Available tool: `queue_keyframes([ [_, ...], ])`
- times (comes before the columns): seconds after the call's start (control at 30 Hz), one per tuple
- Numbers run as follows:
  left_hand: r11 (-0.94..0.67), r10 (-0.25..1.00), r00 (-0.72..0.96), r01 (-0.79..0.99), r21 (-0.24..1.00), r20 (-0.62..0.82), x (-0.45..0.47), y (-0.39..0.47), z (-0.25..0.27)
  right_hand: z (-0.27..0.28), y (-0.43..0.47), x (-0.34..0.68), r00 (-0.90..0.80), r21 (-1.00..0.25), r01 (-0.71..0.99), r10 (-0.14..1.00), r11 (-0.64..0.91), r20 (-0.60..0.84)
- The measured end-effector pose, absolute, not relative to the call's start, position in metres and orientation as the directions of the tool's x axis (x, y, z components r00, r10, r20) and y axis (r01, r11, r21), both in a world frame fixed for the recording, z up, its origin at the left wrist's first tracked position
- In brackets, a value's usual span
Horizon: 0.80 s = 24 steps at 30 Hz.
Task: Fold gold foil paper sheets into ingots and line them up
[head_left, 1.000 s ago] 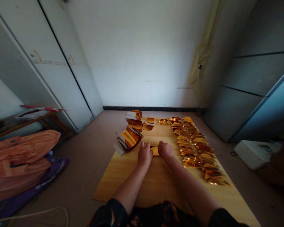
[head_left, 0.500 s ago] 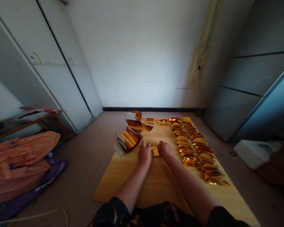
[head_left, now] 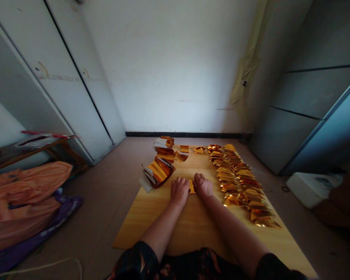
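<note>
A small piece of gold foil paper (head_left: 191, 187) lies on the wooden board between my hands, its two ends covered by them. My left hand (head_left: 179, 190) is closed over its left end, fingers bent down onto the board. At the right end my right hand (head_left: 203, 186) is curled with fingers pressed together on the paper. Left of my hands sits a loose stack of gold foil sheets (head_left: 160, 170) with pale undersides. Rows of folded gold paper pieces (head_left: 230, 171) run along the right side of the board.
More foil sheets (head_left: 165, 144) and a single folded gold piece (head_left: 200, 150) lie at the far edge of the board (head_left: 140, 229). Orange plastic bags (head_left: 29, 194) are on the floor at left. A white box (head_left: 307, 188) stands at right, near the grey cabinet (head_left: 286, 116).
My left hand has flattened somewhat over the foil paper, and the right hand has shifted slightly left. Less of the paper shows between them.
</note>
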<state>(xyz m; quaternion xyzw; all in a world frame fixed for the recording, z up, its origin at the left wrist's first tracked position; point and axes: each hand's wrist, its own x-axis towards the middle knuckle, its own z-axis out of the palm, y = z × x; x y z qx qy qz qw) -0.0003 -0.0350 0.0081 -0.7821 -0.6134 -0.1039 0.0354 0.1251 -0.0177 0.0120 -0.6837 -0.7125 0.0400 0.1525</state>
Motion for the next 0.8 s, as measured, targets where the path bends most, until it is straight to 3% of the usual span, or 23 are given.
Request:
queue_keyframes([
  [0.2, -0.295, 0.942, 0.269, 0.948, 0.116, 0.201, -0.010, -0.040, 0.007, 0.006, -0.026, 0.135, -0.124, -0.432, 0.883, 0.979, 0.184, 0.163],
  [0.37, -0.347, 0.932, 0.313, 0.918, 0.194, 0.183, -0.026, -0.049, 0.007, 0.002, -0.041, 0.133, -0.077, -0.494, 0.853, 0.976, 0.169, 0.202],
  [0.57, -0.297, 0.953, 0.267, 0.916, 0.270, 0.140, -0.028, -0.050, 0.006, -0.003, -0.042, 0.129, -0.026, -0.528, 0.837, 0.975, 0.142, 0.220],
  [0.8, -0.315, 0.949, 0.297, 0.885, 0.344, 0.105, -0.035, -0.045, 0.007, -0.014, -0.035, 0.140, -0.063, -0.606, 0.768, 0.966, 0.207, 0.251],
])
